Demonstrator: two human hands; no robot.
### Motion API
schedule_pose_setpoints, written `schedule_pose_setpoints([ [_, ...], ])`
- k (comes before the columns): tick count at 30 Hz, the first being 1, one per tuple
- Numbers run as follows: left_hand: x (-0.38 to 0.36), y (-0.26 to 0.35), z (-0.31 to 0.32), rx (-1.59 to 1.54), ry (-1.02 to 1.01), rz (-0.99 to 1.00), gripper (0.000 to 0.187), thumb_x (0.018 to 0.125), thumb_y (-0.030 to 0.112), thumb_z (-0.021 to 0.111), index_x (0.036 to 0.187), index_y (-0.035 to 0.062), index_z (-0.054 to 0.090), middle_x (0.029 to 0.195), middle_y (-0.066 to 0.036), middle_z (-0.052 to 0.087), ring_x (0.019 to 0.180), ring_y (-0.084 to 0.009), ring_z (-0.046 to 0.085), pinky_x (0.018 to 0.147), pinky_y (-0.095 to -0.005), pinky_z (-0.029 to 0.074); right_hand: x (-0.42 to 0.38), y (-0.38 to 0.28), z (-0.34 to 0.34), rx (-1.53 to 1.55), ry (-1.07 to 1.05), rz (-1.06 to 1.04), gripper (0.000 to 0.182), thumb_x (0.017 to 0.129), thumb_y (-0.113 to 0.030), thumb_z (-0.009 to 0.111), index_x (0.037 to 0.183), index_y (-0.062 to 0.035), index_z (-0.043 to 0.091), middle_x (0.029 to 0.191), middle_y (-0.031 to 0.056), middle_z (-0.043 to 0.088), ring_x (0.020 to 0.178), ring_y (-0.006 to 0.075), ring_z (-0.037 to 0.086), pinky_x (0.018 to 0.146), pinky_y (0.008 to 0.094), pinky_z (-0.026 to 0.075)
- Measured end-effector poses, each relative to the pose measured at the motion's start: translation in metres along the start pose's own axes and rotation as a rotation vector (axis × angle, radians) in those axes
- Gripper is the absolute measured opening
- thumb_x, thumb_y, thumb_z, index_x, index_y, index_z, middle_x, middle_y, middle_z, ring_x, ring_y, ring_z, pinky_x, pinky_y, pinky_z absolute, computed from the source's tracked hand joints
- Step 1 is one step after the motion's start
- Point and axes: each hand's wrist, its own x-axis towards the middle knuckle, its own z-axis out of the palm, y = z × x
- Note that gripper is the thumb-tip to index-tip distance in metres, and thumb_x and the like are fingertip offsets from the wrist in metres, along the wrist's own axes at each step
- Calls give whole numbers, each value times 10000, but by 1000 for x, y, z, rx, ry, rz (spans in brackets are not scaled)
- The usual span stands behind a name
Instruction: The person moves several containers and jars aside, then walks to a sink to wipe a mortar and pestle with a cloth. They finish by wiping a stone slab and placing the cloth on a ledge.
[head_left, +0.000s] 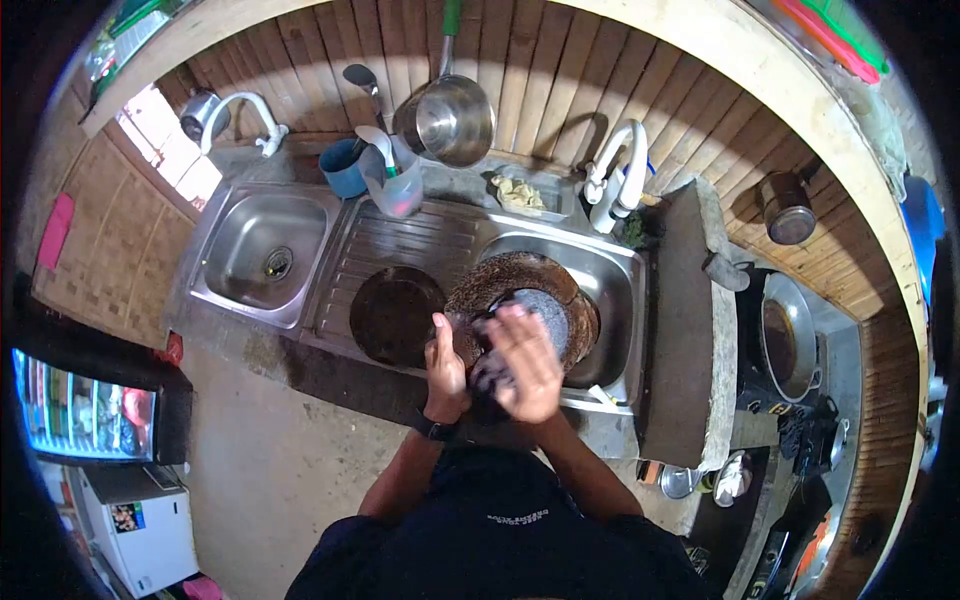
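A large round pan [575,285], its surface scorched brown with a grey patch, rests tilted in the right sink basin [628,300]. My left hand [447,372], thumb up and wearing a dark wristband, grips the pan's near-left edge; its other fingers are mostly hidden. Over the near side of the pan is my right hand [528,368], fingers held together and slightly blurred. Under its palm is a dark crumpled cloth [490,374], partly covered. To the left, a round blackened pan [392,315] lies on the ribbed drainboard [375,240].
Behind the basin stand a white faucet [630,170] and a soap tray [520,195]. A clear container [395,185] and blue cup [342,165] sit further left. A saucepan [455,120] hangs above. A concrete partition [690,330] separates the sink from a wok [790,335].
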Motion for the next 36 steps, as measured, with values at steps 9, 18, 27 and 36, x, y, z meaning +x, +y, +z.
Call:
schedule_pose_setpoints([
  [9,-16,67,-40,671,-69,265,198,932,211,647,975,24,698,872,-35,687,819,-102,596,743,-290,475,-30,84,21,763,159,1090,409,1001,-357,558,1094,28,657,988,97,674,860,165,627,834,317,497],
  [18,5,10,-122,1386,-330,748,410,782,37,639,1152,197,715,1236,0,656,1213,-258,554,1082,-469,381,-27,67,114,895,-175,1043,325,811,-164,758,1040,47,664,953,60,680,869,145,597,818,284,461],
  [27,14,-3,-162,1521,-194,552,429,802,247,710,1229,221,671,1368,-43,555,1331,-265,438,1178,-521,200,-61,90,193,123,-90,807,435,756,-297,834,999,31,682,899,120,702,787,196,649,745,349,503],
  [36,28,8,-134,1512,-181,623,513,794,414,744,1229,155,666,1351,-90,570,1330,-282,450,1169,-528,210,-49,74,151,252,-15,936,361,770,-317,822,888,-5,684,832,115,694,799,197,656,749,330,501],
])
